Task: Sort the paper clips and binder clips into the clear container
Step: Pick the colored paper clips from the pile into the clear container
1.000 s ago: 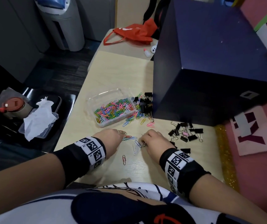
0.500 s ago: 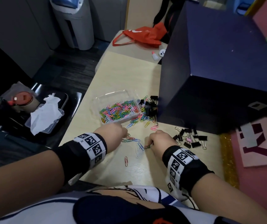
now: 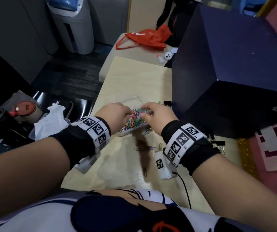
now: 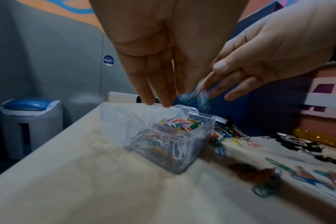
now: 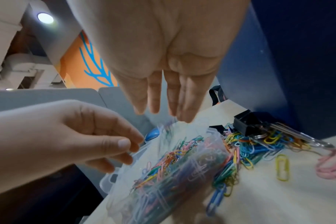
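Note:
The clear container [image 3: 131,98] [image 4: 125,125] [image 5: 182,181] sits mid-table, piled with coloured paper clips. Both hands hover just above it. My left hand [image 3: 117,111] [image 4: 159,91] [image 5: 98,139] is over its left side, fingers pointing down and holding nothing I can see. My right hand [image 3: 156,113] [image 4: 246,75] [image 5: 163,97] is over its right side with straight fingers; blurred clips [image 4: 194,95] fall below them. Loose paper clips [image 3: 145,148] [image 4: 307,174] [image 5: 259,150] lie on the table. Black binder clips [image 3: 218,143] [image 4: 297,144] [image 5: 247,122] lie to the right.
A large dark blue box [image 3: 235,77] stands right behind the container on the right. A red bag [image 3: 147,37] lies at the table's far end. Left of the table is a black seat with tissue [image 3: 48,121] and a cup [image 3: 25,109]. A pink mat [image 3: 276,148] borders the right.
Both hands have lifted from the loose clips near the table's front and moved forward over the container, where their fingers have spread and clips are dropping.

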Demonstrator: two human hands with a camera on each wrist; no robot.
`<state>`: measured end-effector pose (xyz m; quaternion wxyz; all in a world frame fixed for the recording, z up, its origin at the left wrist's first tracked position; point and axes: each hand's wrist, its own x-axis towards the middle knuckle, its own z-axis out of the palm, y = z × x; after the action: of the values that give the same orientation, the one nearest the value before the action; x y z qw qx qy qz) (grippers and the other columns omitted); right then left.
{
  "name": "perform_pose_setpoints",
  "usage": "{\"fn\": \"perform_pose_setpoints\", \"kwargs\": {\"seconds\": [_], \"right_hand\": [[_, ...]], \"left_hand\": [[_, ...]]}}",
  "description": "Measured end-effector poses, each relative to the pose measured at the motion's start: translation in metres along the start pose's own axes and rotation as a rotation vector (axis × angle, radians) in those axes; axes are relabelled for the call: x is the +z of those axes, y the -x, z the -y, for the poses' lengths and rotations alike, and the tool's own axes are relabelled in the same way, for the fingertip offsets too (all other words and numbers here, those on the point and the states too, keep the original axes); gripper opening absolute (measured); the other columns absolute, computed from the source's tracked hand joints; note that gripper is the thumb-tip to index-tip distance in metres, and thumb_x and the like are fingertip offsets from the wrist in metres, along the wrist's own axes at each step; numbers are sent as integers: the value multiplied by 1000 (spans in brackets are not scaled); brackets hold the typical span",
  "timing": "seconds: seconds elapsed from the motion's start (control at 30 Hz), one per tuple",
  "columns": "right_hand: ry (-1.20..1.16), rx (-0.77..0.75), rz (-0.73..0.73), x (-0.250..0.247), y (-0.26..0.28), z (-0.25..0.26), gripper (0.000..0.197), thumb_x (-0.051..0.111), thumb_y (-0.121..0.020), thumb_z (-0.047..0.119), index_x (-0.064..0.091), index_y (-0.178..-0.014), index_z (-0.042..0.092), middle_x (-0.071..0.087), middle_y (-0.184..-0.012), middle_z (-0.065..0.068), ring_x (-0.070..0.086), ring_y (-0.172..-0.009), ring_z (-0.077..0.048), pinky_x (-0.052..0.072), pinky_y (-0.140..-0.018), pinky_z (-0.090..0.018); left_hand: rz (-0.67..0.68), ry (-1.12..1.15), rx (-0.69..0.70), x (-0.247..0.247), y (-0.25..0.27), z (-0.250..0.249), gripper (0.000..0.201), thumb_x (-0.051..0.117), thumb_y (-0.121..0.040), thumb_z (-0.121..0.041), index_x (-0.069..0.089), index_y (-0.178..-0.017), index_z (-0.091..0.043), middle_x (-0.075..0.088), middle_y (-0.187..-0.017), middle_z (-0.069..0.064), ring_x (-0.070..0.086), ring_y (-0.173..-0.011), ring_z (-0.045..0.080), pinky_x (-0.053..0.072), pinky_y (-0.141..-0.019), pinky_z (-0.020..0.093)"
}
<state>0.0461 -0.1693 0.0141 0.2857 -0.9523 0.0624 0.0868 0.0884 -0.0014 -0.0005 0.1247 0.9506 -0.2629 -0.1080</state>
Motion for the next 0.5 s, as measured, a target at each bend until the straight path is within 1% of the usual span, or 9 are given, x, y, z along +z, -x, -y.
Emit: {"fn": "perform_pose_setpoints", "kwargs": {"seconds": [0.07, 0.13, 0.17, 0.23, 0.3, 0.33, 0.37, 0.43, 0.5], "right_hand": [[80, 60, 36, -1, 4, -5, 36, 57, -91, 29, 55, -127, 24, 54, -127, -6, 55, -113, -23, 41, -97, -30], [148, 173, 75, -1, 14, -17, 37, 57, -90, 25, 53, -126, 22, 50, -128, -8, 55, -111, -25, 40, -96, -28], [189, 234, 113, -2, 20, -23, 37, 57, -88, 23, 53, -126, 20, 51, -128, -9, 56, -111, -26, 41, -95, -28], [318, 333, 253, -4, 34, -33, 38, 55, -89, 20, 52, -127, 15, 54, -130, -11, 54, -116, -28, 43, -96, -30], [438, 396, 379, -3, 49, -41, 44, 55, -92, 19, 45, -134, 9, 46, -137, -10, 47, -125, -29, 41, -101, -33], [463, 429, 403, -1, 57, -47, 48, 56, -93, 19, 39, -136, 7, 41, -138, -11, 44, -128, -30, 40, -104, -35], [465, 453, 412, 1, 64, -52, 50, 56, -93, 17, 36, -137, 5, 38, -138, -12, 42, -128, -29, 41, -104, -36], [425, 471, 379, 10, 74, -60, 47, 55, -91, 12, 36, -134, 5, 37, -135, -13, 44, -124, -29, 44, -101, -36], [328, 471, 323, 21, 80, -66, 45, 56, -89, 13, 38, -130, 7, 38, -132, -12, 50, -119, -29, 44, -96, -34]], "left_hand": [[14, 4, 32, 6, 7, 2, 26, 51, -92, -28, 64, -115, -25, 61, -112, 4, 59, -104, 27, 48, -88, 35], [67, -18, 107, 14, 15, -2, 24, 50, -92, -27, 63, -111, -24, 59, -111, 3, 59, -103, 26, 48, -85, 34], [108, -40, 150, 19, 19, -5, 24, 48, -92, -28, 62, -111, -24, 58, -112, 2, 59, -104, 26, 48, -85, 34], [182, -92, 219, 30, 22, -16, 27, 46, -93, -26, 60, -116, -23, 56, -118, 2, 58, -107, 26, 49, -87, 35], [222, -135, 269, 42, 22, -26, 30, 45, -93, -21, 58, -120, -19, 55, -119, 4, 58, -106, 27, 51, -85, 38], [240, -154, 280, 48, 21, -32, 32, 45, -92, -19, 56, -122, -17, 54, -120, 5, 57, -106, 27, 51, -86, 38], [261, -172, 288, 53, 21, -36, 35, 46, -91, -17, 53, -125, -15, 53, -122, 5, 55, -109, 27, 50, -88, 38], [293, -241, 311, 62, 19, -43, 39, 47, -91, -16, 48, -129, -14, 50, -126, 6, 50, -115, 28, 46, -95, 38], [302, -298, 328, 65, 18, -47, 35, 48, -91, -14, 50, -125, -13, 49, -123, 7, 48, -115, 29, 43, -94, 38]]}}
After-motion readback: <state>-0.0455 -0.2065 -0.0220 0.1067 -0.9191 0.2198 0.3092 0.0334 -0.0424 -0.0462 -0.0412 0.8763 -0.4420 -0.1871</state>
